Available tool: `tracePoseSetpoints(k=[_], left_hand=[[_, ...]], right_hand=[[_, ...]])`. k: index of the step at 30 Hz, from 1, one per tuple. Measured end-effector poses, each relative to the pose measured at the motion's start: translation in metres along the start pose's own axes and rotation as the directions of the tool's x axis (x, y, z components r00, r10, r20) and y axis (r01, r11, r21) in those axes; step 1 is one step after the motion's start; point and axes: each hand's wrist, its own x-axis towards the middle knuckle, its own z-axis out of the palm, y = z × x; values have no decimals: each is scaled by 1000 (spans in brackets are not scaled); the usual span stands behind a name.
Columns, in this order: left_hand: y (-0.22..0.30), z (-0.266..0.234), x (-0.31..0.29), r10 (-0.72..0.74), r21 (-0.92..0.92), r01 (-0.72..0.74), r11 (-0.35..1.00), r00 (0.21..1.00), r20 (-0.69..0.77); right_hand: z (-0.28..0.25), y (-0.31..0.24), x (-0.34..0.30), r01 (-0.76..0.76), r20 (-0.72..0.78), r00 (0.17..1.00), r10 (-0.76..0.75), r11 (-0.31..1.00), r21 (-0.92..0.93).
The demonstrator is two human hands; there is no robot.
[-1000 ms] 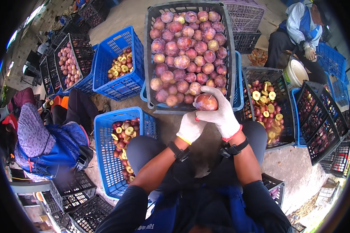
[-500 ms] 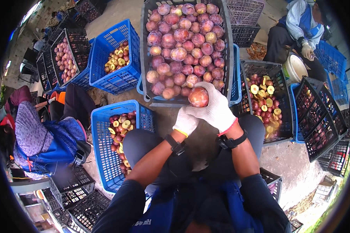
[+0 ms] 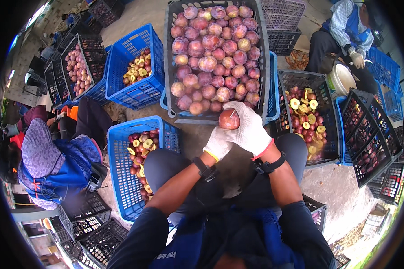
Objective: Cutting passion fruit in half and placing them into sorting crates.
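Your right hand (image 3: 251,131) curls around a plum (image 3: 229,120) near the close edge of a loaded black crate (image 3: 168,67); your left hand (image 3: 218,143) meets the right, its grip impossible to tell.

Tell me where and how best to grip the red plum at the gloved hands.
Grip the red plum around its rounded sides, probably coming from the right with curled fingers: it is round, with no handle showing. The right hand cups it that way, leaving its left side uncovered.
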Motion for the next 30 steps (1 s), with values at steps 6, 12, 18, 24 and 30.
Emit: tracePoseSetpoints(k=[6, 12, 18, 24, 30], left_hand=[[-31, -2, 12, 129, 199, -131, 971, 991, 25], [20, 10, 2, 134, 27, -131, 991, 977, -163], [-34, 5, 7, 112, 161, -100, 982, 992, -66], [-44, 4, 9, 210, 367, -220, 904, 975, 67], [-46, 21, 10, 236, 317, -205, 926, 970, -64]], right_hand=[[3, 5, 3, 8, -70, 998, -5, 999, 40], [10, 11, 3, -186, 84, 982, 168, 928, 322], [16, 14, 6, 93, -127, 984, -127, 965, -246], [6, 17, 0, -54, -72, 996, 60, 995, 80], [12, 26, -2, -148, 0, 988, 155, 939, 311]])
